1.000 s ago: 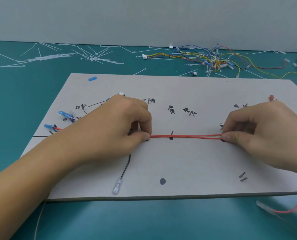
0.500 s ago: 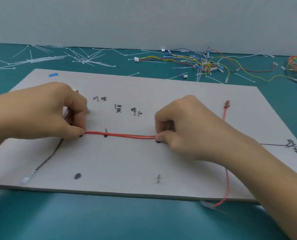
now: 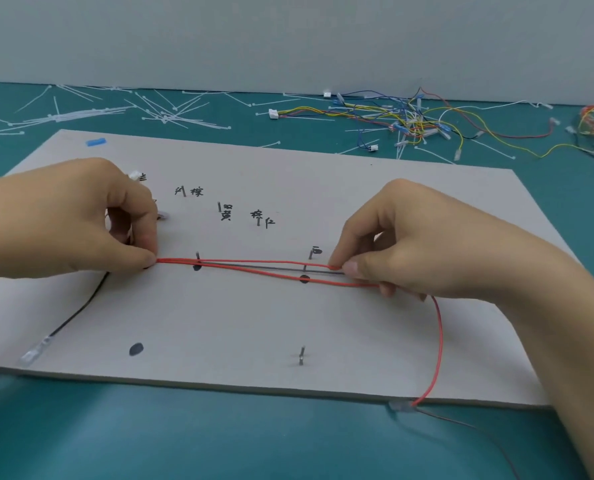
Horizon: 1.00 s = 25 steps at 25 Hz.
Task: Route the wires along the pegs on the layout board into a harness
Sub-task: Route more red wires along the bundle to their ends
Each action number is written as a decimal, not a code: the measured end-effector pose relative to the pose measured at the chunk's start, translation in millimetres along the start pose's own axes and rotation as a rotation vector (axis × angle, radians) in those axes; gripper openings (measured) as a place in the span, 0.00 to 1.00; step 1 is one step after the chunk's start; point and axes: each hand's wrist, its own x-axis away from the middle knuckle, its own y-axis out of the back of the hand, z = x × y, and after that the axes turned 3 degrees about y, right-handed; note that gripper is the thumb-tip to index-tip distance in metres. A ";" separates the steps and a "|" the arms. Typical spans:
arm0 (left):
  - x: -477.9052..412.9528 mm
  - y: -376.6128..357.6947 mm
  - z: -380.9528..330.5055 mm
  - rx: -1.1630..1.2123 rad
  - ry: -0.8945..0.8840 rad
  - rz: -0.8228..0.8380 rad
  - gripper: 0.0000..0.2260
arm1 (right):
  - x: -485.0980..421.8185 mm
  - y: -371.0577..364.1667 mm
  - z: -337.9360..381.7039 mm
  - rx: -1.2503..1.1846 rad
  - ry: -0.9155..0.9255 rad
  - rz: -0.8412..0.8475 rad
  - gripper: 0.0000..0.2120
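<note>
While taut, red wires (image 3: pixel 254 261) beside pegs (image 3: pixel 197 257)

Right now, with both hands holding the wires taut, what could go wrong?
The red wires splay near the right hand, so one strand may slip past the peg. The red tail's clear terminal lies off the front edge of the layout board and could snag if pulled.

One head-worn camera, looking forward and down.
It is peering from close above the board (image 3: pixel 375 209), facing across the table (image 3: pixel 219 441) toward the wall (image 3: pixel 288 36) behind it.
</note>
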 end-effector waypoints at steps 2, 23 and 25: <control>1.4 5.6 -14.7 0.011 0.047 0.001 0.12 | 2.9 2.3 1.1 -0.023 -0.024 0.018 0.09; -22.5 -34.4 -139.3 0.209 -0.225 -0.117 0.06 | 12.1 25.8 -10.1 0.008 -0.143 0.081 0.09; -23.9 -36.0 -136.7 0.229 -0.219 -0.121 0.05 | 13.7 28.7 -11.1 0.008 -0.149 0.065 0.10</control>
